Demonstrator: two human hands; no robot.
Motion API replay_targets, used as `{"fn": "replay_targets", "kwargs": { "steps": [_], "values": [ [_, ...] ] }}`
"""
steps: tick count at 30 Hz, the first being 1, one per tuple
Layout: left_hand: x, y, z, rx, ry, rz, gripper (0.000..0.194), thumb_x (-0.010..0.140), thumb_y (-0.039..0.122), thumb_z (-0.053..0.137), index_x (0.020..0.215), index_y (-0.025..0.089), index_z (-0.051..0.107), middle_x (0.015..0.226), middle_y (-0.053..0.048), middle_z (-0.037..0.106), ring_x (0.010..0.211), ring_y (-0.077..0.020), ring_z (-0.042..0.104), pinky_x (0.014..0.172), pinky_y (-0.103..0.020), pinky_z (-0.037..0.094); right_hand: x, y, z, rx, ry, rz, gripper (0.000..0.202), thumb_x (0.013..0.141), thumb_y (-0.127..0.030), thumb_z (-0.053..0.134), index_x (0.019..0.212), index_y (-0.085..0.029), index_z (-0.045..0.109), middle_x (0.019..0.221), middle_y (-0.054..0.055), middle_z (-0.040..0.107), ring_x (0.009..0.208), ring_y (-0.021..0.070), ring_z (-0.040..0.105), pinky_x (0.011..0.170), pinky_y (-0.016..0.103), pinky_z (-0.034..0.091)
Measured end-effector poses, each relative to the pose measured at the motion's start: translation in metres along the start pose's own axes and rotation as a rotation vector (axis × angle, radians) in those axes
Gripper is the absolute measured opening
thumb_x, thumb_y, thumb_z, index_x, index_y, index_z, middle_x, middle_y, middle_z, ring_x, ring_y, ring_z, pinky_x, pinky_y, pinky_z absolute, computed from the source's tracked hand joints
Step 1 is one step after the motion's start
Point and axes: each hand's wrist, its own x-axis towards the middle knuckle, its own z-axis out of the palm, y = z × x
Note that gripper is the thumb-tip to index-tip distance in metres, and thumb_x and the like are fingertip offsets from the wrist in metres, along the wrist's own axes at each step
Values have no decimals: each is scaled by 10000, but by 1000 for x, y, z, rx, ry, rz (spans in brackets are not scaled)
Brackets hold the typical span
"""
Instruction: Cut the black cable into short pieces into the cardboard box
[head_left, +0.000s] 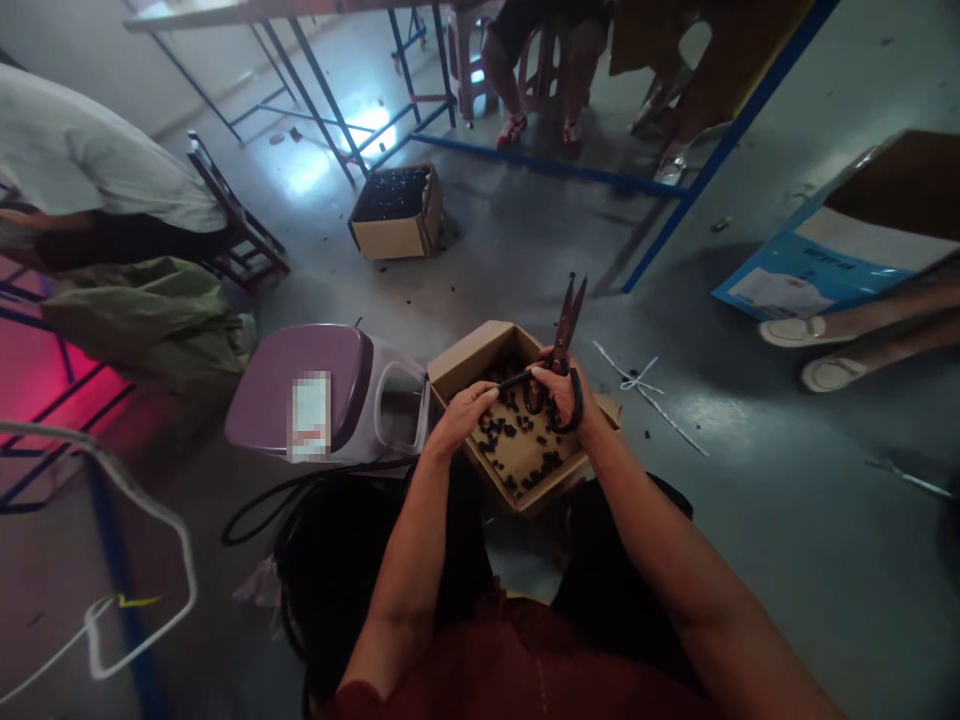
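My left hand pinches one end of a thin black tube-like strip between thumb and fingers. The strip's other end runs to my right hand, which grips a pair of scissors by the black handles. Their dark blades point up and away from me, slightly parted. Whether the right fingers also pinch the strip is hard to make out. Below both hands, between my knees, is an open cardboard box with many small black pieces scattered over its bottom.
A purple-topped plastic stool stands left of the box, with loops of black cord nearby. Farther off are a carton of black pieces and a blue table frame. White string lies on the floor at right. Several people are around.
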Motion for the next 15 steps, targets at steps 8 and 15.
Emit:
{"fn": "replay_targets", "kwargs": {
  "steps": [8, 15],
  "values": [
    [21, 13, 4, 319, 38, 118, 271, 768, 278, 562, 1002, 158, 628, 916, -30, 637, 730, -112, 543, 659, -209, 431, 8, 13, 5, -47, 77, 10, 448, 604, -351, 664, 986, -226, 465, 822, -20, 618, 624, 117, 579, 592, 262, 487],
    [26, 8, 5, 392, -102, 28, 272, 801, 278, 502, 952, 128, 671, 752, -26, 645, 641, -124, 539, 594, -220, 417, 14, 24, 0, -94, 104, 61, 446, 604, -318, 634, 1006, -225, 467, 839, -12, 636, 604, 118, 566, 582, 271, 475]
  ]
}}
